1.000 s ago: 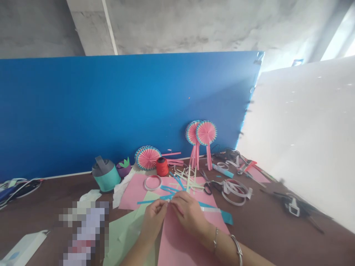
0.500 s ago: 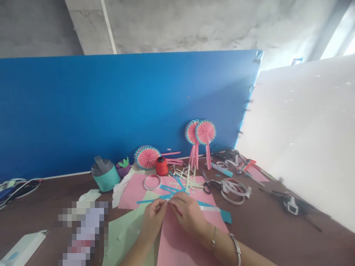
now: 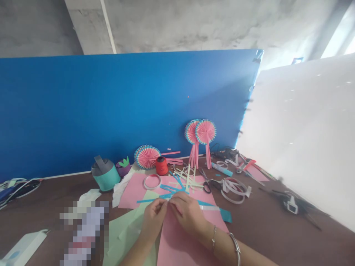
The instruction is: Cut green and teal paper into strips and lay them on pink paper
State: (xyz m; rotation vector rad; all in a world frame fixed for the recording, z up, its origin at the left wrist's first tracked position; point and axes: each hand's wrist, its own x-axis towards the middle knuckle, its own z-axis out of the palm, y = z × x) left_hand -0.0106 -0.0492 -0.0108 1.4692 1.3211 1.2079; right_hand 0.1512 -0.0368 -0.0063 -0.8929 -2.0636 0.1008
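Observation:
My left hand and my right hand meet at the fingertips over the far edge of a pink paper sheet. Both are closed in a pinch; a small whitish bit shows between them, too small to name. Under my left wrist lies a pale green sheet. Blue paper strips spread out just beyond my fingers. To the right of my right hand, a blue paper piece with a white band pokes out. A double-sided tape roll lies flat beyond my left hand.
Scissors and tape rolls lie to the right. At the back stand pleated pink paper fans, a red thread spool and a teal-grey container. A blue partition closes off the rear.

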